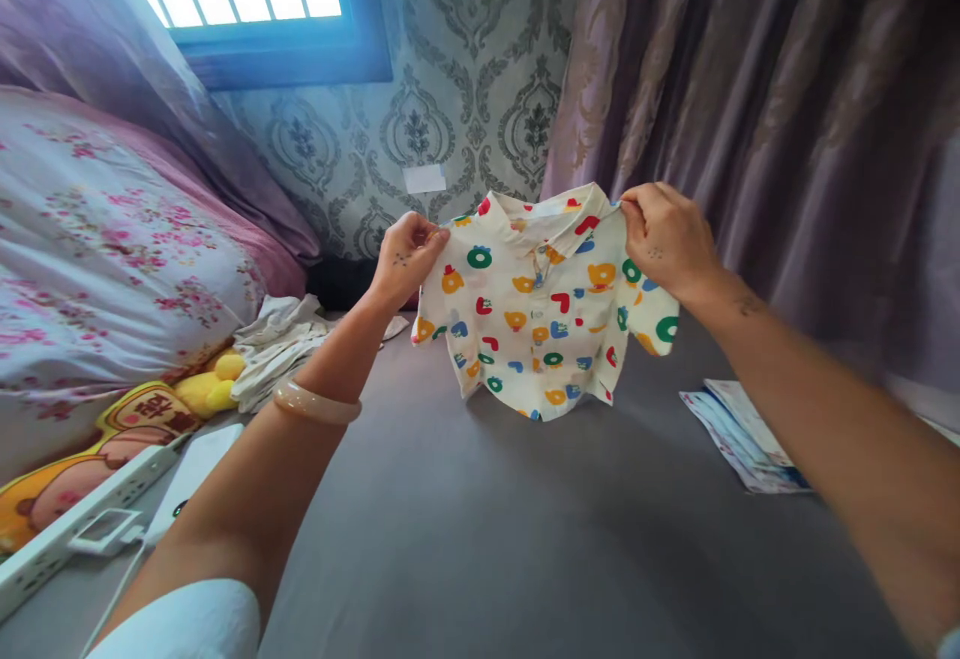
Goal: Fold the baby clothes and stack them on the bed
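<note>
A small short-sleeved shirt [536,329], cream with red, yellow, green and blue letter-like prints, hangs spread out in front of me, its collar at the top and its front towards me. My left hand [409,254] pinches it at the left shoulder. At the opposite shoulder, my right hand [671,239] grips the cloth between thumb and fingers. The hem hangs at or just above the grey sheet [450,539]; whether it touches I cannot tell. A pale bangle [316,404] circles my left forearm.
On the left lie a crumpled pile of pale clothes [281,339], a yellow plush toy [210,389], a white power strip [82,519] and a white device [195,469]. Folded clothes [742,434] rest at the right. Behind are a patterned wall [420,129] and purple curtains [750,119].
</note>
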`<state>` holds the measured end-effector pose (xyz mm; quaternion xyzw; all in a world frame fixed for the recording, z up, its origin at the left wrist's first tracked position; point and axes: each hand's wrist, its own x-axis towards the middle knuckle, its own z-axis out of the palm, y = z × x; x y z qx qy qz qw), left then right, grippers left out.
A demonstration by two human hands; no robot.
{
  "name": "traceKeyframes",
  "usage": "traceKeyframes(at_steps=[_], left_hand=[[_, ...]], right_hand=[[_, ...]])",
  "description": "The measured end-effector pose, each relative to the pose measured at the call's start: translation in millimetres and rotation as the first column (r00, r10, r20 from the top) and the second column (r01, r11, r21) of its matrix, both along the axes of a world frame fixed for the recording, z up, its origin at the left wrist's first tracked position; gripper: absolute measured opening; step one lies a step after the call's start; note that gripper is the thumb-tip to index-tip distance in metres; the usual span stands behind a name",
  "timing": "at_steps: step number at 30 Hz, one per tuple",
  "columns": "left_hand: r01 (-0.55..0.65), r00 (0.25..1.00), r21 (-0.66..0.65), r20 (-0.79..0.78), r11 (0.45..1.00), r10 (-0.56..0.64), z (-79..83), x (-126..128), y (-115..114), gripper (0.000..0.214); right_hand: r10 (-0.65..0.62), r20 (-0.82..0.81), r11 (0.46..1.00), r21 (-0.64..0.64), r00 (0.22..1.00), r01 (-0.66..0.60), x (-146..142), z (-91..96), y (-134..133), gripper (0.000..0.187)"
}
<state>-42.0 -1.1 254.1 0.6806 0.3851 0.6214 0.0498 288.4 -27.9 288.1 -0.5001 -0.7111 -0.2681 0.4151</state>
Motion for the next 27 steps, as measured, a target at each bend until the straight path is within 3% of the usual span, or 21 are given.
traceKeyframes(at_steps=[5, 13, 22, 27], left_hand=[[-0.077, 0.995, 0.120, -0.056, 0.990, 0.084, 0.8, -2, -11, 0.009], [-0.194, 0.972, 0.191, -0.096, 0.962, 0.215, 12.3, -4, -55, 0.005], [-0.244, 0.951, 0.237, -0.129, 0.940, 0.280, 50.4, -15, -145, 0.011], [-0.234, 0.942, 0.200, -0.197, 0.951, 0.273, 73.1, -30, -165, 0.014]], right_hand=[[-0.153, 0.092, 0.988, 0.001, 0.984, 0.154, -5, 3.7, -30, 0.031], [-0.233, 0.200, 0.971, 0.094, 0.952, 0.218, -1, 10.0, -68, 0.040], [-0.191, 0.235, 0.977, 0.142, 0.953, 0.160, 1, 32.8, -136, 0.042], [-0.078, 0.260, 0.995, 0.074, 0.962, 0.060, 1, 46.3, -146, 0.038]])
